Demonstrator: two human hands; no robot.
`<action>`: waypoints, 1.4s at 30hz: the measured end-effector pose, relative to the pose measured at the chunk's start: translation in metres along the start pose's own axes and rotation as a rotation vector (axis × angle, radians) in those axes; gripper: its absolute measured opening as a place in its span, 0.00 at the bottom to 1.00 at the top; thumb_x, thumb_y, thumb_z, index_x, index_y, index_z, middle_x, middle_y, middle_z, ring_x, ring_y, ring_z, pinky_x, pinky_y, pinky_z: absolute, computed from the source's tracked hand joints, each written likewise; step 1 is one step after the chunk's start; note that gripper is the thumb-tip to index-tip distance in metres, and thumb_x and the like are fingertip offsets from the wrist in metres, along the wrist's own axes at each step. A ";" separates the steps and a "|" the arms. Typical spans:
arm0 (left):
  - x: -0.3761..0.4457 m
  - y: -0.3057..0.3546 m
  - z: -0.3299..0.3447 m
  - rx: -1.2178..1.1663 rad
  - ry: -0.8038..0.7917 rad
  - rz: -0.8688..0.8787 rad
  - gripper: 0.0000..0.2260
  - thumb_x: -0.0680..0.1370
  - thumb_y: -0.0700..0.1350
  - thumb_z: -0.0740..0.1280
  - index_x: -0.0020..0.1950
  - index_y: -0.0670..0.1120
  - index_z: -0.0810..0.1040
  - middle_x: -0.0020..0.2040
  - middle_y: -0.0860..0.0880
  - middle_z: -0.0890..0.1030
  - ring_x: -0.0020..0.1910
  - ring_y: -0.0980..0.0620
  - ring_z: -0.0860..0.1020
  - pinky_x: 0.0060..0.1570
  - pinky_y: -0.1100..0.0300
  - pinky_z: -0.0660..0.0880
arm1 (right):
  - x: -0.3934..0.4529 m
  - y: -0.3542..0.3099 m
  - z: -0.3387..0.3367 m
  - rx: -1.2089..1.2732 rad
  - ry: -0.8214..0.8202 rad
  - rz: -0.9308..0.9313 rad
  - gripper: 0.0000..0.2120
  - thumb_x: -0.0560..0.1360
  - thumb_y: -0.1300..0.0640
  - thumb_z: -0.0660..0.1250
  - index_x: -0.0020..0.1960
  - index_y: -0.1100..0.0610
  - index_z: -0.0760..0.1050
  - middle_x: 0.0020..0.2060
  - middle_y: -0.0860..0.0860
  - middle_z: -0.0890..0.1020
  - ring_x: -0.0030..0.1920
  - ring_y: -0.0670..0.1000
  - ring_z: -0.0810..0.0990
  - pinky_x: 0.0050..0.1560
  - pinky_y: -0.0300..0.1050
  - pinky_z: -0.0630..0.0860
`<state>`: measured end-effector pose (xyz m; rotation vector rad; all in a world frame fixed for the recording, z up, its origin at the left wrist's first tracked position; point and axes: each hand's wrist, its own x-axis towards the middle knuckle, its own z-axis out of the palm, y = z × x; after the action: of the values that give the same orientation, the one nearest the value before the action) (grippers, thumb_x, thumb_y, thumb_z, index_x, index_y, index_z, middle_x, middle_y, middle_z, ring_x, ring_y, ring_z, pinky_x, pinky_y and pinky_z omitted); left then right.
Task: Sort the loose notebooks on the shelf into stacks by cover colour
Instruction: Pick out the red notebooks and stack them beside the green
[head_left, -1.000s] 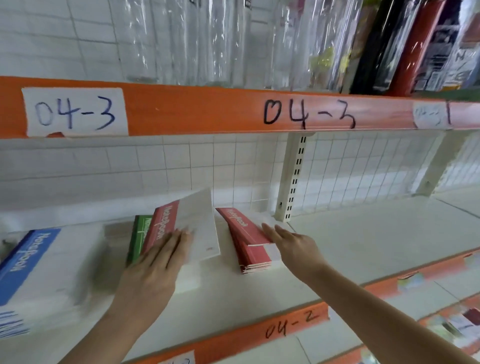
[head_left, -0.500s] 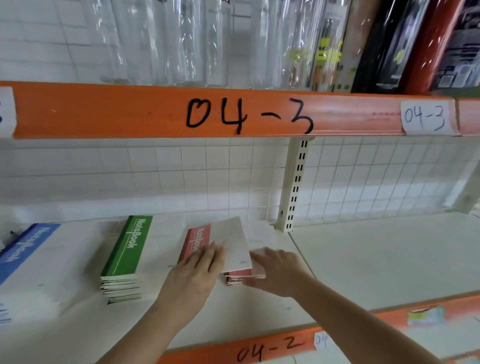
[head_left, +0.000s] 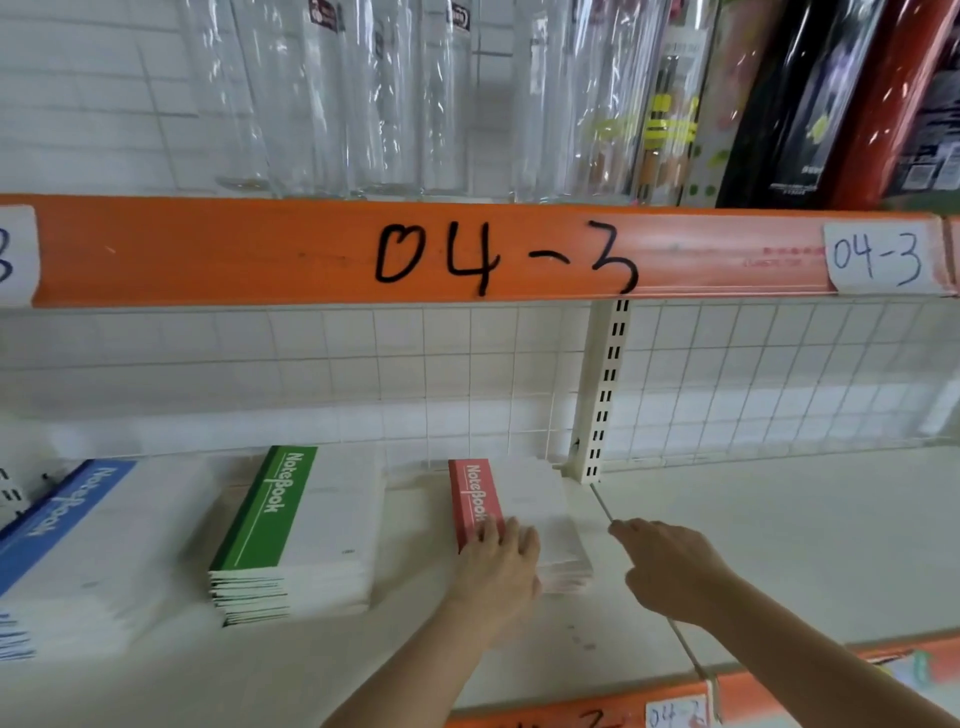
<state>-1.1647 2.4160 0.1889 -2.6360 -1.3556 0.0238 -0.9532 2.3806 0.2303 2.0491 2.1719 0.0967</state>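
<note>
At the far left of the white shelf (head_left: 779, 525) I had the blue stack (head_left: 78, 551) running off the frame, then the green stack (head_left: 296, 535) standing apart from it, and right of that the red stack (head_left: 519, 519) against the slotted upright (head_left: 602, 395). These were thin paper-cover notebooks, and I judged each one light and floppy on its own but stiff enough as a squared pile — the smooth covers likely to slide on one another, so best taken by the bound spine edge or pressed flat from above rather than pinched at a loose corner. My left hand (head_left: 498, 571) lay flat on the near end of the red stack, fingers straight and resting on the top cover, fingertips at the red spine band; it pressed and gripped nothing. My right hand (head_left: 670, 571) was just beside the stack's right edge and clear of it, fingers loosely curled, holding nothing, the forefinger pointing back toward the pile. Whether the edges below my left palm were flush I could not tell — the hand covered them.
</note>
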 end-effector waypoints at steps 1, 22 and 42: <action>0.000 -0.001 -0.002 -0.040 -0.064 -0.013 0.29 0.71 0.58 0.53 0.61 0.44 0.80 0.58 0.40 0.81 0.55 0.37 0.80 0.53 0.48 0.79 | 0.000 0.000 0.001 -0.010 0.017 -0.005 0.22 0.75 0.57 0.56 0.69 0.51 0.64 0.61 0.47 0.76 0.59 0.50 0.76 0.54 0.46 0.75; -0.158 -0.129 -0.049 0.067 0.414 -0.188 0.14 0.72 0.53 0.57 0.30 0.50 0.75 0.27 0.54 0.75 0.26 0.54 0.74 0.30 0.62 0.71 | 0.007 -0.128 -0.047 0.070 0.268 -0.282 0.19 0.79 0.51 0.54 0.70 0.47 0.63 0.60 0.44 0.76 0.55 0.47 0.78 0.51 0.40 0.74; -0.411 -0.324 -0.042 0.173 0.428 -0.421 0.12 0.70 0.50 0.58 0.33 0.48 0.77 0.26 0.52 0.75 0.26 0.51 0.75 0.30 0.60 0.73 | -0.021 -0.395 -0.101 0.140 0.460 -0.442 0.18 0.71 0.52 0.70 0.61 0.52 0.74 0.48 0.48 0.82 0.42 0.50 0.82 0.37 0.44 0.76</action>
<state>-1.6625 2.2620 0.2566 -2.0142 -1.6214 -0.4303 -1.3573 2.3408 0.2711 1.6769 2.9349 0.4072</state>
